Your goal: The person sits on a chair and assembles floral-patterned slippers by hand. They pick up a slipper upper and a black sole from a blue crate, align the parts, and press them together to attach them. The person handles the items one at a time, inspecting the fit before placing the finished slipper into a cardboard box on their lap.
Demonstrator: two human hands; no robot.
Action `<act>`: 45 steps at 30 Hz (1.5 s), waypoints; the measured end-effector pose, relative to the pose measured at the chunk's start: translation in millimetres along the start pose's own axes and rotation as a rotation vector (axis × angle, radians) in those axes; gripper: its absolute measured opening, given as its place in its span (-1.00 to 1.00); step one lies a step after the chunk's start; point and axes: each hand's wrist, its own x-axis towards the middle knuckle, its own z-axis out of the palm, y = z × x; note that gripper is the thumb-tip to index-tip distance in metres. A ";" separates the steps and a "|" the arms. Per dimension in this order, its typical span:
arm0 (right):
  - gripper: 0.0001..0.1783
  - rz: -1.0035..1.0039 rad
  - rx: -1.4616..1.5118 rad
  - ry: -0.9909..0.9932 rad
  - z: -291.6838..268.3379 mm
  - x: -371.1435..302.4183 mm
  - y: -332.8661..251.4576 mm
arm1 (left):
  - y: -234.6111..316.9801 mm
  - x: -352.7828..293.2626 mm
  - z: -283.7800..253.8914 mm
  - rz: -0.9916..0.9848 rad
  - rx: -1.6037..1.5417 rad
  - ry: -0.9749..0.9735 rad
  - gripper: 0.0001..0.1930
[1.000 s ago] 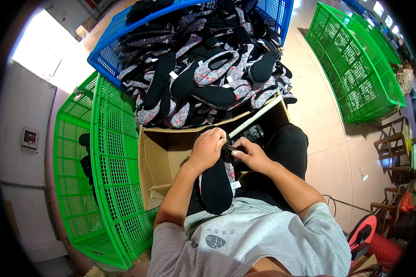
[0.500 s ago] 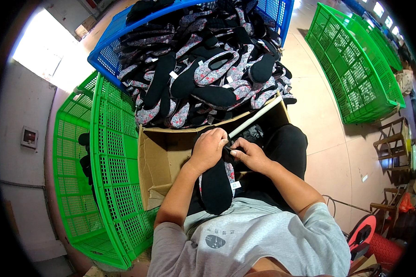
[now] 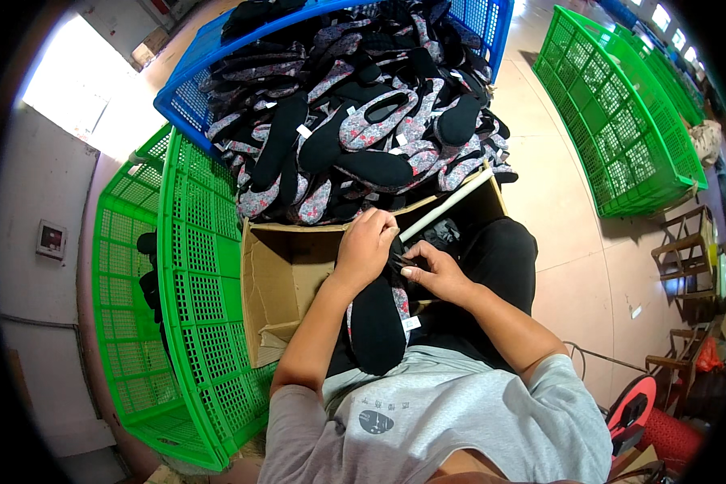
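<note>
A slipper [image 3: 377,331] lies sole up over my lap, its sole black and its upper a floral print. From its right side sticks a small white tag [image 3: 411,323]. My left hand [image 3: 366,252] is closed on the slipper's far end, with thumb and forefinger pinched together. Just to the right, my right hand [image 3: 437,273] is closed with its fingertips on something small and dark at the slipper's edge; its kind is hidden by the fingers. Beyond my hands a large heap of similar slippers [image 3: 377,121] spills forward out of a blue crate [image 3: 181,93].
An open cardboard box [image 3: 278,278] stands before my knees, a white tube [image 3: 448,205] slanting across it. Green mesh crates [image 3: 206,266] stand close on my left. Another green crate [image 3: 613,121] is across the tiled floor at right, near wooden stools [image 3: 686,250].
My left hand has shifted slightly up, its fingertips lifted a little. My right hand has drawn slightly down from the left fingers, showing more of the small dark thing. The slipper stays put.
</note>
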 end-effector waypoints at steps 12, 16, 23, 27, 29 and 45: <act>-0.59 0.016 -0.079 -0.026 -1.3 -4.9 -5.5 | 4.6 16.0 1.4 0.046 0.071 0.076 -0.88; -0.58 0.005 -0.092 -0.053 0.3 -4.9 -1.2 | -1.5 3.9 -8.2 0.076 0.071 0.258 -0.91; -0.59 0.051 -0.228 -0.072 -1.0 -8.8 -17.8 | -24.0 -37.8 -32.2 0.009 0.063 0.308 -0.89; -0.55 -0.006 -0.309 -0.044 0.2 -10.0 -16.0 | -37.9 -73.6 -31.2 -0.383 -0.297 0.209 -0.83; -0.54 -0.026 -0.358 -0.023 0.5 -11.5 -15.3 | -38.6 -88.0 -30.9 -0.455 -0.407 0.114 -0.78; -0.59 0.064 -0.399 0.003 4.1 -13.9 -12.9 | -49.9 -124.3 -2.3 -0.662 -0.710 0.206 -0.70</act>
